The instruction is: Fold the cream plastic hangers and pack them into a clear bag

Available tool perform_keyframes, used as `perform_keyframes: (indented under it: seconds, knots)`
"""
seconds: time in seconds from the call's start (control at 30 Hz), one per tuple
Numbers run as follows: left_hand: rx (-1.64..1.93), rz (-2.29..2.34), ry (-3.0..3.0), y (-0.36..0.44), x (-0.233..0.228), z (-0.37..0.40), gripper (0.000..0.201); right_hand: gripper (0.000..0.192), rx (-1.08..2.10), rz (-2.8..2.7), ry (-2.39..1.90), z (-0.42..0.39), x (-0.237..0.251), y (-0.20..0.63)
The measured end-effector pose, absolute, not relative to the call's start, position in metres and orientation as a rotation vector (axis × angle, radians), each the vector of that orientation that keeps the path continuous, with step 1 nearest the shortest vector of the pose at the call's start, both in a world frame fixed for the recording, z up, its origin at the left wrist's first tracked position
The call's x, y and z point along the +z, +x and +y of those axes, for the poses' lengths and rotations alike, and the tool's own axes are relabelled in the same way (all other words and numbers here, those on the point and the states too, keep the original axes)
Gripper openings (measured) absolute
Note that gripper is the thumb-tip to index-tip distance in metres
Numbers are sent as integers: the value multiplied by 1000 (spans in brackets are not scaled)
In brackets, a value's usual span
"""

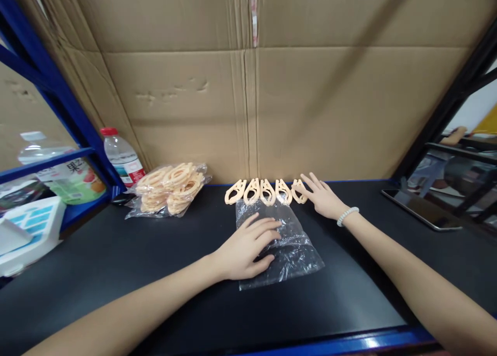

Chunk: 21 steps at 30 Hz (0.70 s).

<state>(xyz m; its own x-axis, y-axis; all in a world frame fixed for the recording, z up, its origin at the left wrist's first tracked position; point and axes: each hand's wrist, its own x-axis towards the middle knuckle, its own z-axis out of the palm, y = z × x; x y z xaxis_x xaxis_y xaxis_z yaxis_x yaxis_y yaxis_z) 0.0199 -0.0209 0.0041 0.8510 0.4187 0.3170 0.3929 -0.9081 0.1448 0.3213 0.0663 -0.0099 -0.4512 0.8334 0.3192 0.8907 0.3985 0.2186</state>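
Note:
Several beige plastic clips (267,192), each with an oval opening, stand in a row along the back of the black table. A clear plastic bag (295,265) lies flat in front of them, its upper edge meeting the lower ends of the middle ones. My left hand (250,247) rests on the bag with fingers spread, holding nothing. At the row's right end, my right hand (323,196) has its fingers stretched out over the last clip (298,191) and seems to touch it; its fingertips partly cover the piece. A pale bead bracelet circles my right wrist.
Filled bags of similar beige pieces (171,187) sit at the back left, by a red-capped bottle (122,156). A phone (421,209) lies on the right. Cardboard (330,102) walls the back; a white-and-blue device (33,231) stands far left by a blue frame.

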Motion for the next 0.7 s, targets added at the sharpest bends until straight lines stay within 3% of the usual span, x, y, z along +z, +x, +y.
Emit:
perform_keyframes:
  seconds: [0.2, 0.4, 0.57, 0.7]
  knots:
    - [550, 358, 3012, 21, 3, -21, 22, 82, -416, -2624, -1608, 81, -16, 329]
    - [541, 300, 3063, 20, 1, -20, 25, 47, -128, -2592, -1739, 73, -4, 339]
    - [462, 365, 3099, 20, 1, -23, 33, 49, 228, -2598, -1735, 59, 9, 344]
    - [473, 448, 3072, 20, -2, -26, 39, 50, 254, -2621, -1758, 43, 18, 343]
